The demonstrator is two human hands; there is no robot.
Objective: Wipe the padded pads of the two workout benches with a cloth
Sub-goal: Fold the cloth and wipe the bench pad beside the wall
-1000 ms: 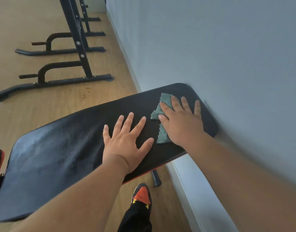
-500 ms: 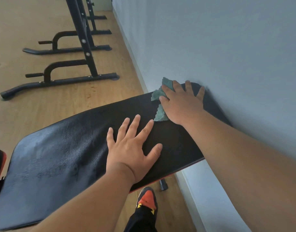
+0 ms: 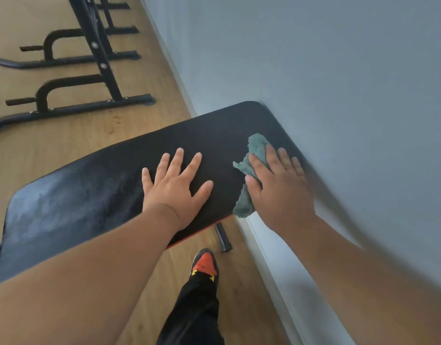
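- The right hand [image 3: 279, 190] presses flat on a crumpled teal cloth [image 3: 256, 150], pinning rather than clenching it; the left hand [image 3: 175, 188] lies open and empty, bracing the black padded bench pad [image 3: 89, 195].
- Step in hand, as I judge: wiping the pad's end against the grey wall [image 3: 339, 70].
- Next stroke wants leftward travel; the wall blocks the right side.
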